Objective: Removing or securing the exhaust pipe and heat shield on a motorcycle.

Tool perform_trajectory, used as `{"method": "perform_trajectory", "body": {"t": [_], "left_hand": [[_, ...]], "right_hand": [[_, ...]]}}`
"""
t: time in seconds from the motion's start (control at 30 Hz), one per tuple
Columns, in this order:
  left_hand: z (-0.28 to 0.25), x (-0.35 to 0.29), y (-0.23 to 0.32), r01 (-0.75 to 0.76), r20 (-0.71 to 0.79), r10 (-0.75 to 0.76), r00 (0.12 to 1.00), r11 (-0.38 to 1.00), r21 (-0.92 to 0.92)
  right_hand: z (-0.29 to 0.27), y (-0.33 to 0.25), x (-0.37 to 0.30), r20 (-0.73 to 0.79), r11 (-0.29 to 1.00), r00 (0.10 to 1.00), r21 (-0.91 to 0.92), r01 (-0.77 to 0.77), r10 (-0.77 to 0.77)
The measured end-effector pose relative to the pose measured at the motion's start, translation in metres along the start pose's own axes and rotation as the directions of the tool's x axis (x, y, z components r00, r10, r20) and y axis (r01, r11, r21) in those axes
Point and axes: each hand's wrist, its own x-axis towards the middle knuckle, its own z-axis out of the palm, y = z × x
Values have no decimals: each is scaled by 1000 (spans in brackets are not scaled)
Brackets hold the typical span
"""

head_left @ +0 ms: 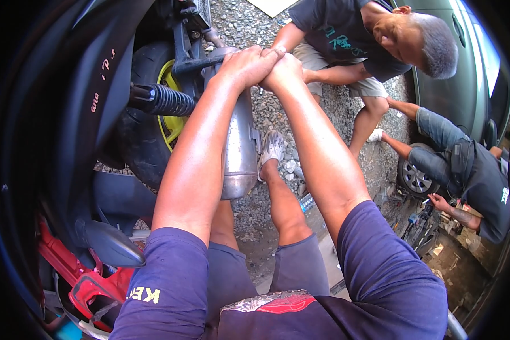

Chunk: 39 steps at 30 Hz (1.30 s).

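Observation:
My left hand (247, 67) and my right hand (284, 71) are together above the front end of a silver motorcycle muffler (241, 153). Both look closed, the left one's fingers meeting the right hand; whatever lies inside the grip is hidden. The muffler runs back between my forearms, beside a rear tire (131, 136) with a yellow rim (168, 122). A black coil shock absorber (167, 101) and a dark swingarm (195, 63) sit left of my left hand. Facing me, a person in a black shirt (345, 39) reaches both arms toward my hands; that person's own hands are mostly covered.
Gravel (337, 122) covers the ground. A green car (453, 96) stands at the right. Another person in dark clothes (470, 175) bends near a car wheel (416, 177). Red bodywork (90, 289) is at the lower left, and a plastic bottle (307, 203) lies near my right forearm.

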Motion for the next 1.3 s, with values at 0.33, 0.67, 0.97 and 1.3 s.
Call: {"method": "perform_trajectory", "body": {"t": [0.33,0.67,0.97,1.3], "left_hand": [[-1,1,-2,6,15,-6,1000,1000,8],[-5,1,2,52,63,-59,996,993,110],[-10,-5,11,61,64,-65,996,996,67],[-14,-5,10,56,79,-62,995,996,76]], "right_hand": [[0,0,1,37,1000,999,2,-14,14],[-1,0,1,33,1000,999,18,-25,25],[-4,1,-1,71,999,997,21,-42,41],[4,-2,3,21,999,999,4,-32,32]]}}
